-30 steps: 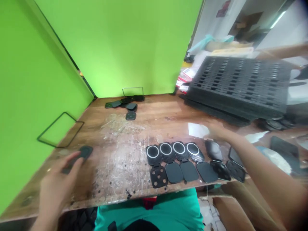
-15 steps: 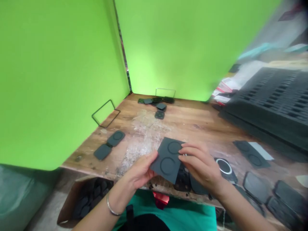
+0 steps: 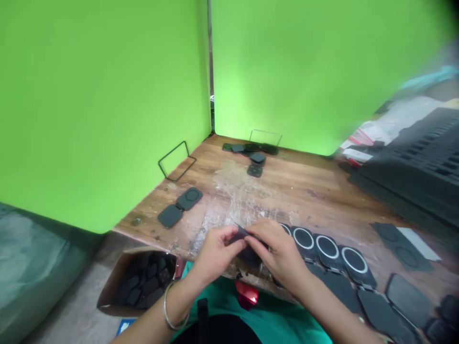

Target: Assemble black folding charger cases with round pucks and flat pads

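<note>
Both hands are together at the lower centre, the left hand (image 3: pixel 219 251) and right hand (image 3: pixel 281 248) meeting fingertip to fingertip with a dark sheet (image 3: pixel 242 232) pinched between them, just above the near edge of the table (image 3: pixel 311 186). Fingers cover much of that sheet, so its face can't be read from here.

Over to the right, a row of ring-faced pads (image 3: pixel 327 247) runs toward the lower right; the right hand and forearm cut across it, hiding its left end. Beyond the row lies a sheet with two circles (image 3: pixel 390 234), a white strip (image 3: pixel 419 243) along its side. A black slotted tray (image 3: pixel 416 148) crowds the right edge.

Left of centre, an opened hinged piece (image 3: pixel 170 216) lies flat, well apart from the hands, with a wire frame (image 3: pixel 172 152) just behind. Dark pieces (image 3: pixel 256 158) cluster at the back, below the right green panel (image 3: pixel 304 71); the left green panel (image 3: pixel 107 105) walls off the other side. Lower left, a carton (image 3: pixel 113 286) holds more dark parts (image 3: pixel 143 286).
</note>
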`<state>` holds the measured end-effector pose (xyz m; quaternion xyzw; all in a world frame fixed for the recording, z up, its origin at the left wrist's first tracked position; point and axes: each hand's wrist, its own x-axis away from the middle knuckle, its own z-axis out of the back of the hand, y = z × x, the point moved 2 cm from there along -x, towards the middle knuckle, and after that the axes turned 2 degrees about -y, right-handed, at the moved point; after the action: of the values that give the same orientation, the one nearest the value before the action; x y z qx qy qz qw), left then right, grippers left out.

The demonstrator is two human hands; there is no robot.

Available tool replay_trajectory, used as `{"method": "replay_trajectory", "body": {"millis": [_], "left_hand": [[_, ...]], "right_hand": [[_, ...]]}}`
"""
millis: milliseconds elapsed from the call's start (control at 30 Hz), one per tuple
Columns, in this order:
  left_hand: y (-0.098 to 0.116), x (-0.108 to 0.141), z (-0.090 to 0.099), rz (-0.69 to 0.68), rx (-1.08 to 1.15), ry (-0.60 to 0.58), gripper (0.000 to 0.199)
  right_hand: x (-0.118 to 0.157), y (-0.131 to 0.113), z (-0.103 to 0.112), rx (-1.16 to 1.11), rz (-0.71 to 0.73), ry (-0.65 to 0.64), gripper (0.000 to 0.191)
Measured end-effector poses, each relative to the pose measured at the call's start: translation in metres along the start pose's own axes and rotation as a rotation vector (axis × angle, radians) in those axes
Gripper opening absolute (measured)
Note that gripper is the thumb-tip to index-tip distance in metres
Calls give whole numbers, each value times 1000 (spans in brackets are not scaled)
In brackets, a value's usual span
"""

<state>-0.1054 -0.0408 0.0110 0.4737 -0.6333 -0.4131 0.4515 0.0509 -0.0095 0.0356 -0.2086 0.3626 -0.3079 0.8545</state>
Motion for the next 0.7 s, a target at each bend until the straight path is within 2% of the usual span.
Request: {"method": "replay_trajectory", "body": {"millis": [100,200,300,400,533,633,700], "left_hand": [[2,3,3,-67,-131,-12,13],[1,4,7,-77,-202,-13,10],[0,5,7,-51,-198,-26,14],[1,5,6,-13,-141,-35,18],[1,2,11,49,-73,-8,21],[-4,-1,21,73,-45,64,22],[-8,-2,26,91,-31,126,24]], "right_hand": [[-6,-2,-1,-92,-88,-41,13],[-8,0,-1,-166,-187,-110,18],[-7,0,-3,-75,-173,-89,24],[-4,6,-4,-33,-236,2,31],[-1,30,6,-209,-490,140,36],[1,54,29,-390,-686,342,39],[0,61,47,-446,-746,544,39]]}}
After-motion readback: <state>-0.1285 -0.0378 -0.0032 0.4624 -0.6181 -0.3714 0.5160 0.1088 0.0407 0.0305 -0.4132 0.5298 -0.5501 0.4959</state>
